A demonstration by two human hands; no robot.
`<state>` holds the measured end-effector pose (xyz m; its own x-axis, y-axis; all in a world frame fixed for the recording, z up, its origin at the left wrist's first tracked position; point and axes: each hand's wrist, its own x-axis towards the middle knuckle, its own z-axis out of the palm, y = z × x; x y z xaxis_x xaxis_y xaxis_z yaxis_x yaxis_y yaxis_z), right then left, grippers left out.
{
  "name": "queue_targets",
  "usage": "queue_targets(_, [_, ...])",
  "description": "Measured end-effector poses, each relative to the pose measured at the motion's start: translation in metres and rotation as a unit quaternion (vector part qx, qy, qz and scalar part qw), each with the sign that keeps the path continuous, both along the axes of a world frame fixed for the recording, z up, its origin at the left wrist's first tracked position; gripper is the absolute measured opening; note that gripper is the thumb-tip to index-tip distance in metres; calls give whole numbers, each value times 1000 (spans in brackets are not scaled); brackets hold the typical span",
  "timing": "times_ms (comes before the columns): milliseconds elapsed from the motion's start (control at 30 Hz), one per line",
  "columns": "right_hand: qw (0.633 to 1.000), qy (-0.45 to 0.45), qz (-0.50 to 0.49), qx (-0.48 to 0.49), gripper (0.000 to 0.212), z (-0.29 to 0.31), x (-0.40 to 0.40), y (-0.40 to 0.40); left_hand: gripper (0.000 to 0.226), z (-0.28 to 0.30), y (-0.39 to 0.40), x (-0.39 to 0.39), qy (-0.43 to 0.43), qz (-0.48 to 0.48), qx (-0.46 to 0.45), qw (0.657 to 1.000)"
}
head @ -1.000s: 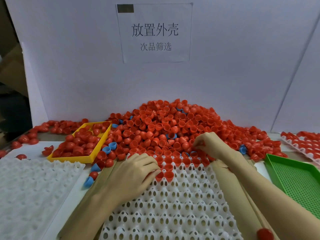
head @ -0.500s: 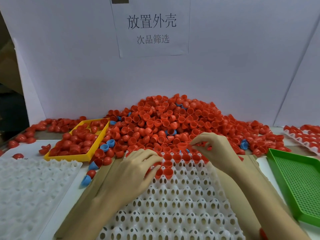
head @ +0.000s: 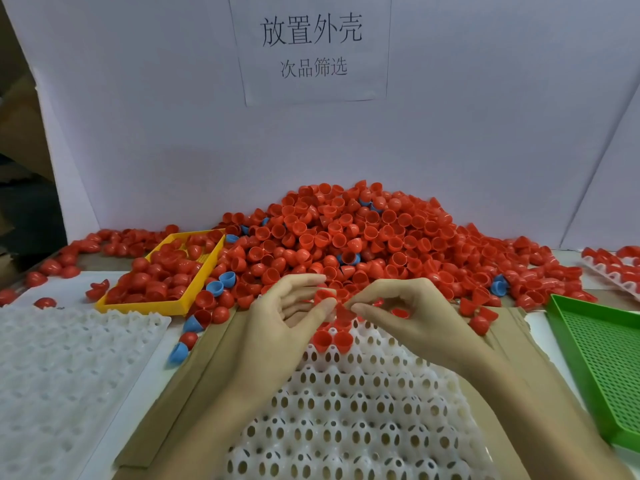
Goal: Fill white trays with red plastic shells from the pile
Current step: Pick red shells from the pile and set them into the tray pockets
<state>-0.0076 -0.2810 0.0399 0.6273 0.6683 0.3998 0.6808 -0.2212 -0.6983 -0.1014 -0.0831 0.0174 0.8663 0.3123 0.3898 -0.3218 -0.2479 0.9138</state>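
Note:
A big pile of red plastic shells (head: 363,237) lies against the white back wall, with a few blue ones mixed in. In front of me a white tray (head: 353,410) with rows of holes rests on brown cardboard; two red shells (head: 332,339) sit in its far row. Both hands meet above the tray's far edge. My left hand (head: 280,317) pinches a red shell (head: 323,295) between thumb and fingers. My right hand (head: 405,317) pinches another red shell (head: 344,311) at its fingertips, right beside the left one.
A yellow tray (head: 166,304) holding red shells sits at the left of the pile. A second white tray (head: 62,368) lies at the near left. A green mesh tray (head: 602,358) stands at the right, and a filled white tray (head: 616,271) at far right. Loose blue shells (head: 221,284) lie nearby.
Both hands have lifted off the tray's far rows and come together above its far edge, each now pinching a red shell. The view has tilted slightly.

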Motion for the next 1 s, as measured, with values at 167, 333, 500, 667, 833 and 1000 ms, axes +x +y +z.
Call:
queue_targets(167, [999, -19, 8, 24, 28, 0, -5, 3, 34, 2, 6, 0, 56, -92, -10, 994])
queue_targets(333, [989, -127, -19, -69, 30, -10, -6, 6, 39, 0, 6, -3, 66, -119, 17, 991])
queue_targets(500, [990, -115, -70, -46, 23, -10, 3, 1, 48, 4, 8, 0, 53, -123, -40, 990])
queue_targets(667, [983, -77, -109, -129, 15, -22, 11, -5, 23, 5, 23, 2, 45, -34, 27, 998])
queue_targets(833, [967, -101, -105, -211, 13, -32, 12, -1, 17, -1, 27, 4, 68, -1, 62, 996])
queue_targets(1000, [965, -92, -119, -212, 9, -35, 15, 0, 14, -2, 28, 5, 69, 8, 79, 994])
